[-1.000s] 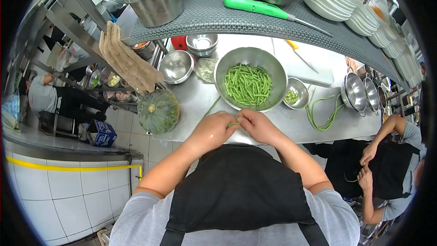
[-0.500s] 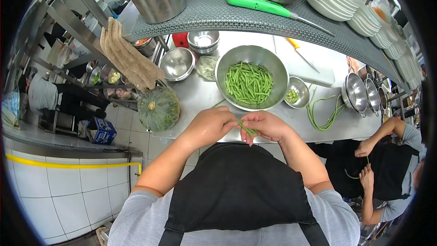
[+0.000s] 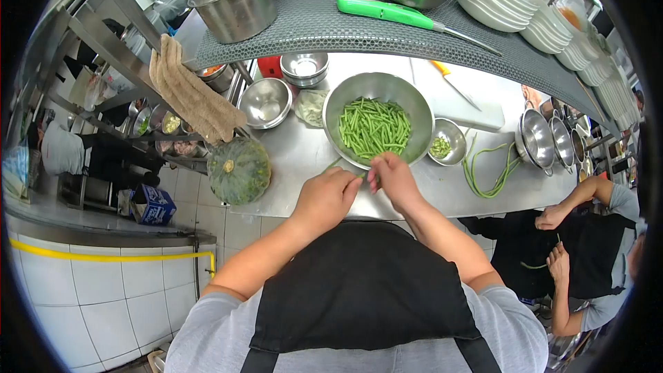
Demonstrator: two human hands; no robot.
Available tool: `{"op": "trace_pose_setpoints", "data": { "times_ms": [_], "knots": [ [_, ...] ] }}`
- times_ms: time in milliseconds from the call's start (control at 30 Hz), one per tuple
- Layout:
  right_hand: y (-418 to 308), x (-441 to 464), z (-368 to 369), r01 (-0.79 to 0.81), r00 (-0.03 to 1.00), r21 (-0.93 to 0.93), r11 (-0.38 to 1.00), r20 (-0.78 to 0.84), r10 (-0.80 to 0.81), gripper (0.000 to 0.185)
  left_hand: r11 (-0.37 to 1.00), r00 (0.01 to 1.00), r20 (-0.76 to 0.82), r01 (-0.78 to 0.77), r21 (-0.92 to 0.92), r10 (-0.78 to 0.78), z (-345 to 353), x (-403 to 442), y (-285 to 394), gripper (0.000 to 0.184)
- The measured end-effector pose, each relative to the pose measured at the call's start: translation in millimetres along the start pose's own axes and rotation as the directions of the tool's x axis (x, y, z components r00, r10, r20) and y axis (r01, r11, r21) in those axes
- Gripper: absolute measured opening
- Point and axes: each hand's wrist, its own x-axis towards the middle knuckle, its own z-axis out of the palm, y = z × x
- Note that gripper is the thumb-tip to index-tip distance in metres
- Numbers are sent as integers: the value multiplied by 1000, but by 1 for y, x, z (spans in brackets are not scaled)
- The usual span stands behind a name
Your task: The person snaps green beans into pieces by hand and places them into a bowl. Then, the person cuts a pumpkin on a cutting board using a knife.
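In the head view my left hand (image 3: pixel 326 195) is closed with its thumb on top. It grips a long green bean (image 3: pixel 360 175), whose tip shows by the thumb. My right hand (image 3: pixel 395 181) is at the near rim of a large steel bowl (image 3: pixel 333 135), its fingers curled; whatever they hold is hidden. Cut green bean pieces (image 3: pixel 374 128) are heaped in that bowl. To its right, a small steel bowl (image 3: pixel 459 155) has short green bits (image 3: pixel 440 147) in it. Several uncut long beans (image 3: pixel 472 178) lie in a loop on the steel table.
A green pumpkin (image 3: pixel 239 170) sits at the table's left. Behind are a yellow-handled knife (image 3: pixel 461 90) and a white cutting board (image 3: pixel 476 116). The shelf above bears a green-handled tool (image 3: pixel 387 10). At right, a co-worker's hands (image 3: pixel 558 266) handle a bean.
My right hand has moved away from my left, up to the bowl's near rim. The bean pieces that showed between my hands are out of sight. The co-worker's hands have drawn apart.
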Motion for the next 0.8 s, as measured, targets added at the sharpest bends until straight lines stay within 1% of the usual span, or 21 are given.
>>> {"op": "trace_pose_setpoints", "data": {
  "times_ms": [33,67,100,133,167,200,233,267,300,333,367,400,433,467,500,567,600,667,700,767,800],
  "knots": [
    [0,4,-5,-60,995,95,994,-80,68,23,1000,1000,23,15,-14,-15,-1,-1,2,18],
    [-1,3,-12,-63,998,45,997,-27,64,21,1000,1000,17,17,-14,-17,-1,0,-1,18],
    [-5,2,-10,-61,998,40,997,-18,62,21,1000,998,63,-13,-10,14,0,0,-6,18],
    [-6,-4,-7,97,992,-106,990,95,-87,21,999,993,114,-41,-8,42,1,-1,-10,18],
    [-9,-10,-5,263,952,-227,938,221,-214,21,999,992,117,-36,-9,37,1,-2,-14,18],
    [-19,-16,-3,251,942,-385,888,308,-133,20,999,990,134,-38,7,37,2,-1,-15,20],
    [-18,-16,-3,251,942,-389,886,307,-133,20,999,988,147,-42,21,39,2,2,-16,21],
    [-13,-14,-2,391,915,-459,798,288,-283,19,999,989,144,-44,20,40,-1,5,-17,21],
    [-11,-12,-1,510,860,-523,683,283,-425,19,999,993,114,11,-35,-7,-8,7,-15,22],
    [-12,-11,-3,501,865,-515,695,269,-425,18,994,995,87,65,-90,-57,-16,8,-14,23],
    [-16,-11,-9,502,865,-512,697,270,-424,18,994,994,88,69,-88,-61,-25,10,-18,23],
    [-28,-14,-15,281,942,-372,884,285,-180,19,989,988,138,92,-117,-76,-35,12,-23,22],
    [-35,-15,-21,8,939,-229,973,336,71,19,983,978,188,115,-146,-87,-42,14,-26,22],
    [-33,-14,-26,-34,902,-152,988,422,96,20,976,975,209,119,-180,-81,-45,14,-25,20],
    [-32,-15,-25,-36,902,-152,988,421,98,20,976,974,210,120,-181,-81,-44,14,-24,20],
    [-30,-17,-20,-23,885,-20,1000,465,29,21,976,976,216,39,-216,9,-41,15,-23,18],
    [-30,-17,-17,-22,885,-20,1000,465,29,21,976,976,216,38,-216,9,-39,16,-23,18],
    [-32,-17,-13,-122,863,66,990,500,73,23,984,978,195,-36,-172,70,-35,20,-22,15],
    [-31,-17,-13,-121,863,68,990,500,71,23,985,978,195,-36,-171,70,-35,21,-21,15],
    [-30,-17,-14,-221,834,152,963,541,106,23,987,983,173,-35,-155,62,-35,22,-17,13],
    [-30,-17,-14,-222,835,154,963,539,106,23,987,982,175,-35,-156,63,-35,22,-17,13]
  ]
}}
